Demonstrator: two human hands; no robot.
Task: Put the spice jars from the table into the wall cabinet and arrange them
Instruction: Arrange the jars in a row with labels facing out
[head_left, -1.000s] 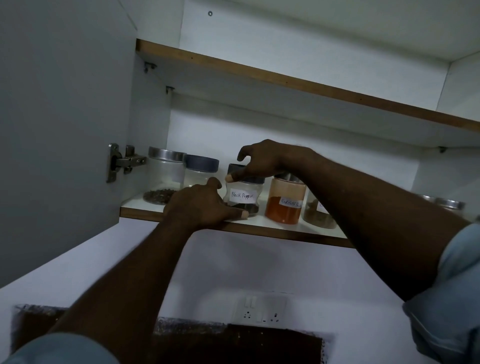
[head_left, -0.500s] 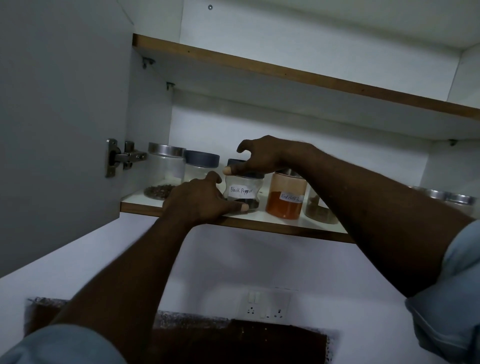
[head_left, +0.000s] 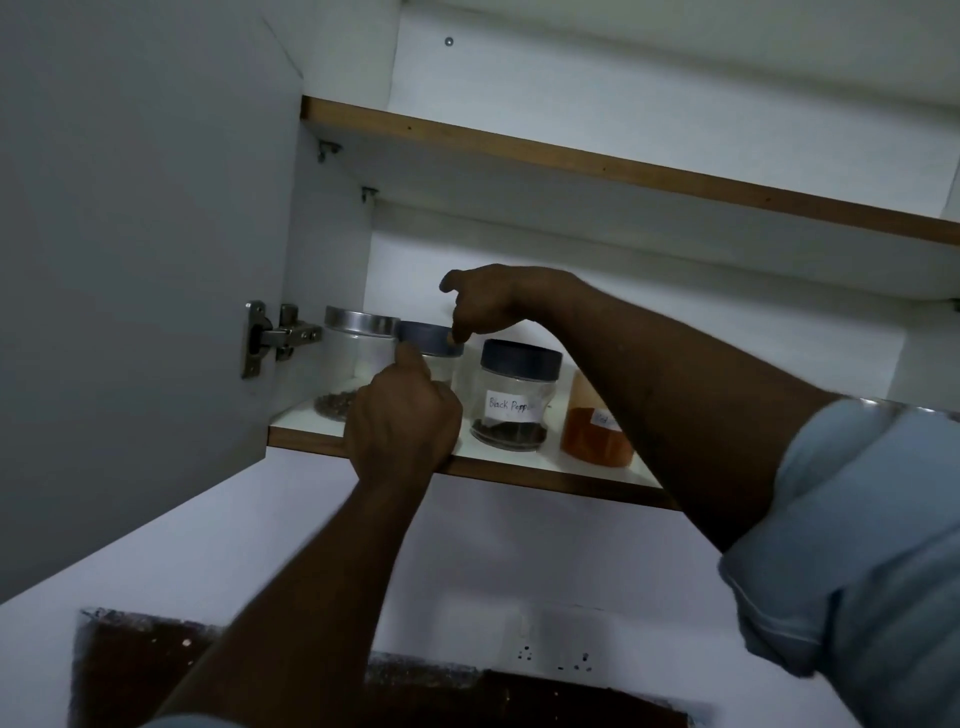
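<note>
Several spice jars stand on the lower shelf (head_left: 524, 470) of the open wall cabinet. A clear jar with a grey lid (head_left: 423, 336) is second from the left. My left hand (head_left: 405, 421) is wrapped around its body from the front, and my right hand (head_left: 488, 306) pinches its lid's right edge from above. The jar labelled Black Pepper (head_left: 511, 400), dark-lidded, stands free just to the right. An orange spice jar (head_left: 592, 431) is partly hidden behind my right forearm. A silver-lidded jar (head_left: 353, 358) stands at the far left.
The cabinet door (head_left: 135, 260) hangs open on the left, its hinge (head_left: 275, 338) next to the silver-lidded jar. An upper shelf (head_left: 571, 156) runs overhead. A wall socket plate (head_left: 558, 654) and dark tiles (head_left: 218, 675) lie below the cabinet.
My right hand let go of the Black Pepper jar and moved left onto the grey lid. My left hand rose from the shelf edge to grip the grey-lidded jar.
</note>
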